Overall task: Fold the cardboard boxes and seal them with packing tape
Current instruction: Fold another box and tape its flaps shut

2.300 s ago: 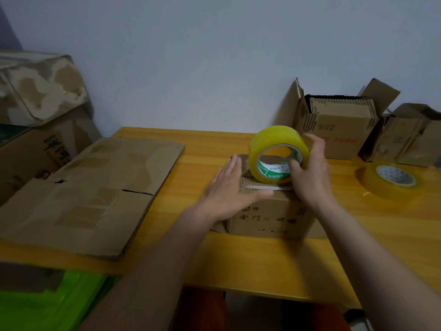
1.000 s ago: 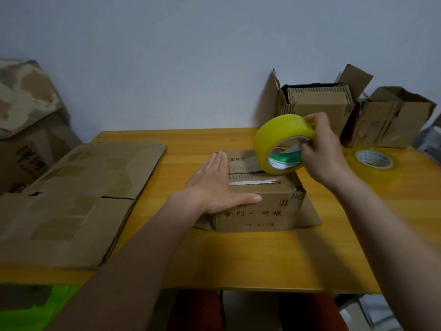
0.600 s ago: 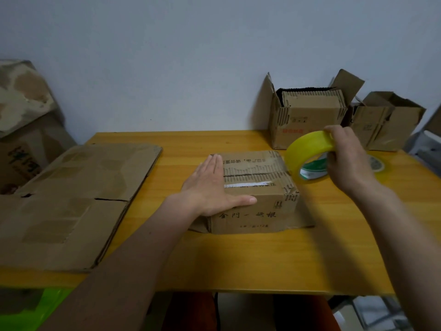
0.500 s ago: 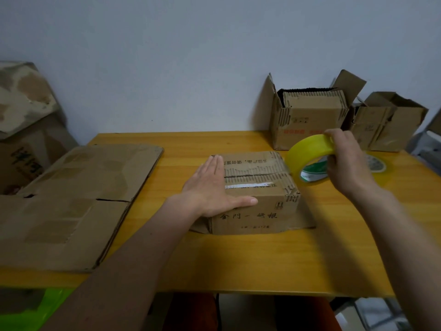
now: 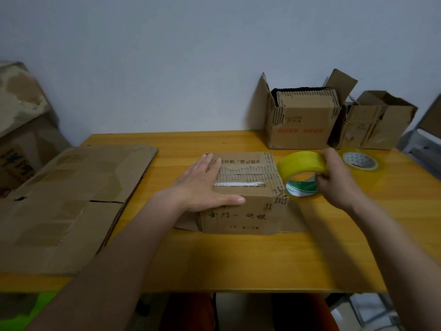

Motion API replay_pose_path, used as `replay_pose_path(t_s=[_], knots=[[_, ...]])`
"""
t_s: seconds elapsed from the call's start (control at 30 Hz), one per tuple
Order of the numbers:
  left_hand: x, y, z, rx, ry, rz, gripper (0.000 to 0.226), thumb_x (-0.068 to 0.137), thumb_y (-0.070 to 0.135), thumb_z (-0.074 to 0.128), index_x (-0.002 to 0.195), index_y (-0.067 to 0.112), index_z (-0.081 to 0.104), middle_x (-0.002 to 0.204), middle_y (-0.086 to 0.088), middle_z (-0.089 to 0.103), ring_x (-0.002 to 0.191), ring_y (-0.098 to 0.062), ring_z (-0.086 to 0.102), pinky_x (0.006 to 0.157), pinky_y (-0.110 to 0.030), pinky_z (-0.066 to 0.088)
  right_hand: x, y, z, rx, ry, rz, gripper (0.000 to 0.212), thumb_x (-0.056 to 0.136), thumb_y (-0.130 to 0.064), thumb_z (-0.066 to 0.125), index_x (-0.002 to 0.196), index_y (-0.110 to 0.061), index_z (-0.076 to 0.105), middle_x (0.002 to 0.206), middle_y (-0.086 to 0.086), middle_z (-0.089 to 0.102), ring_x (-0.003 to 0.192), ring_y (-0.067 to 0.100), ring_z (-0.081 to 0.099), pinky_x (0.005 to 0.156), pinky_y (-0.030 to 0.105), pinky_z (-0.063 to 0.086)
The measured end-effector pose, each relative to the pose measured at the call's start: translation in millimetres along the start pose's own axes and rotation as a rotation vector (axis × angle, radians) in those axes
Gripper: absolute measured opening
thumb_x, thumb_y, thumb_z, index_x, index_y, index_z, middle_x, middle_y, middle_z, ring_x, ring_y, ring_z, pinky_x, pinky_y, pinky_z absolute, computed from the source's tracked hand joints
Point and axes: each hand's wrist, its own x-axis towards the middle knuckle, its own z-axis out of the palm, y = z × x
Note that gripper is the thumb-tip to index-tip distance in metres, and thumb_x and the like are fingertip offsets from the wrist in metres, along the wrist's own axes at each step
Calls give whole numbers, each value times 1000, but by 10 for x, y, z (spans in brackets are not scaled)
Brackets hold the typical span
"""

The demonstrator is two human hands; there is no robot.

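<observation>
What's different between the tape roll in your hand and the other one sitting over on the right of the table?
The yellow roll is held on edge in the right hand, beside the small box; the spare roll lies flat on the table, untouched. The yellow roll looks thicker and more opaque; the spare roll looks thin and paler. The yellow roll's core shows green print; the spare roll's shows none. Both are packing tape.

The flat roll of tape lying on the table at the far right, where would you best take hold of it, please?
The flat clear tape roll lies hole-up on the yellow wooden table: come from above, thumb inside the core, fingers outside the rim, probably with the nearer right hand.
</observation>
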Motion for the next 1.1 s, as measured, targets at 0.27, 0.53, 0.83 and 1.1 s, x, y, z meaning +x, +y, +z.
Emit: replay_pose_path(t_s=[0.27,0.53,0.83,1.1], knots=[[-35,22,-1,-284,-37,-98,148,34,92,55,153,29,-7,158,4,-27,149,-24,-2,118,-47,16,-177,-125,-4,233,-110,43,31,88,4,58,104,-15,40,88,5,49,81,23,54,64,38,48],[-89,-175,79,-765,71,-92,111,73,73,54,154,28,-8,161,6,12,146,-20,19,114,-41,23,-282,-142,50,375,-156,75,29,84,-14,70,97,-21,45,90,1,57,78,13,61,54,20,44],[205,-412,-60,-435,686,-331,21,94,29,60,109,24,73,112,4,71,98,-13,60,70,-22,41,-531,-295,97,778,-504,161,33,78,-35,65,107,-19,63,102,6,70,95,21,67,81,32,47],[363,-420,-172,-323,599,-330,20,97,25,55,109,23,72,113,1,68,92,-14,53,68,-25,39,-618,-460,143,805,-612,142,43,76,-33,67,115,-17,60,105,1,71,99,18,67,85,30,50]])
